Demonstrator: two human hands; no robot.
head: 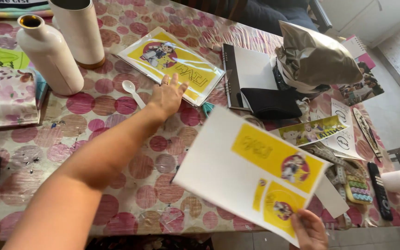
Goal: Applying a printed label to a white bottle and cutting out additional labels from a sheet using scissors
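Left hand reaches flat, fingers spread, grip wide and empty, onto the yellow laminated sheet; right hand pinches a printed white sheet over the desk.

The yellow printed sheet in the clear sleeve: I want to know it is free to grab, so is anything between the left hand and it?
Nothing visible. The left hand lies flat with its fingertips at the near edge of the sleeved yellow sheet. The white plastic spoon lies just beside the hand, off to its side, not in the way.
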